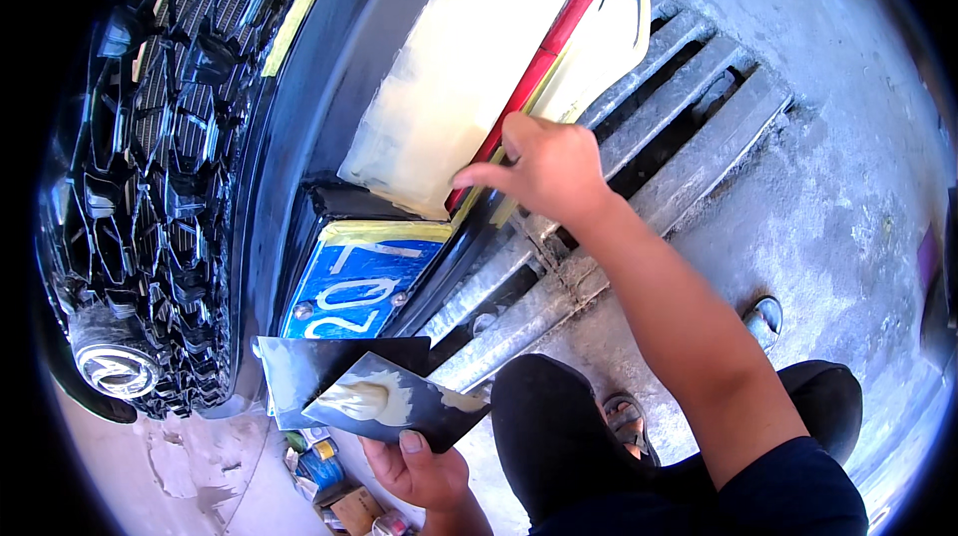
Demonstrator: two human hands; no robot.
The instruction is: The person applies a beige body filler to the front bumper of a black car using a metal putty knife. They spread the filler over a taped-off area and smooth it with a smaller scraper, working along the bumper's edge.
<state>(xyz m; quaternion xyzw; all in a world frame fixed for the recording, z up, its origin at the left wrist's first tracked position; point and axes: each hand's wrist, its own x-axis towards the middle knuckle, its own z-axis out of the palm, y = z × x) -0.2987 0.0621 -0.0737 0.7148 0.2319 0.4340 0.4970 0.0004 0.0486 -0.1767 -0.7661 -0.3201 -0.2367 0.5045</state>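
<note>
At the lower middle, my left hand (419,468) is closed on a dark flat putty board (429,426), thumb on its lower edge. A lump of cream putty (357,398) sits on it. Behind it lies a larger dark flat sheet (344,351) with a pale smear, overlapped by the board. My right hand (554,169) is at the bumper with its thumb stretched out to the lower end of a cream putty layer (429,107). Its other fingers curl beside a red strip (534,72), and I see nothing held in them.
A black grille (180,137) with a round badge (117,368) fills the left. A blue number plate (364,276) edged with yellow tape sits below the putty. Metal floor grating (679,127) runs beside the bumper. Small boxes and packets (339,491) lie at the bottom.
</note>
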